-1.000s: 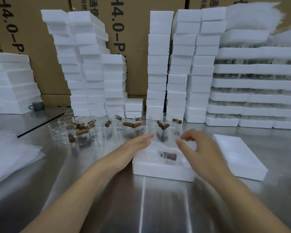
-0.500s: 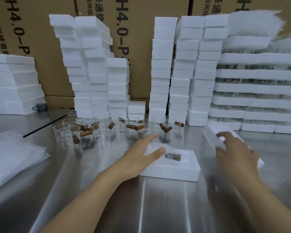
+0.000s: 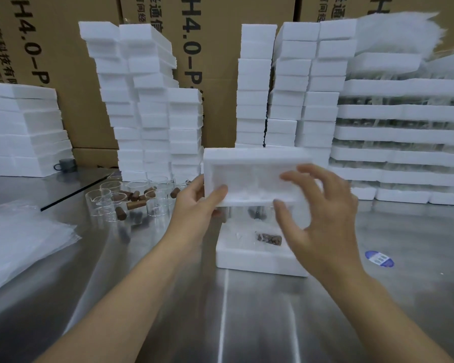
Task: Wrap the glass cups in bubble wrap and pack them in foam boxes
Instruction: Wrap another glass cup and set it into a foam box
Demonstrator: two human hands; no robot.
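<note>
A white foam box base (image 3: 247,259) lies on the steel table, and a wrapped glass cup with a brown cork (image 3: 269,238) lies in it. Above the base I hold a foam lid (image 3: 252,176) tilted up, its hollow side facing me. My left hand (image 3: 197,203) grips the lid's left end, thumb on the front. My right hand (image 3: 317,213) is blurred, with fingers spread in front of the lid's right half and the thumb near its lower edge. Bare glass cups (image 3: 108,203) and brown corks (image 3: 135,204) stand behind and to the left.
Bubble wrap sheets (image 3: 19,237) lie at the left. Tall stacks of foam boxes (image 3: 152,113) line the back, against cardboard cartons (image 3: 212,74). Foam trays (image 3: 404,132) are stacked at the right. A blue sticker (image 3: 379,258) is on the table, and a grey cup (image 3: 66,165) stands far left.
My right hand reached to the lid lying at the right, lifted it and brought it over the box. My left hand left the box and took the lid's left end.
</note>
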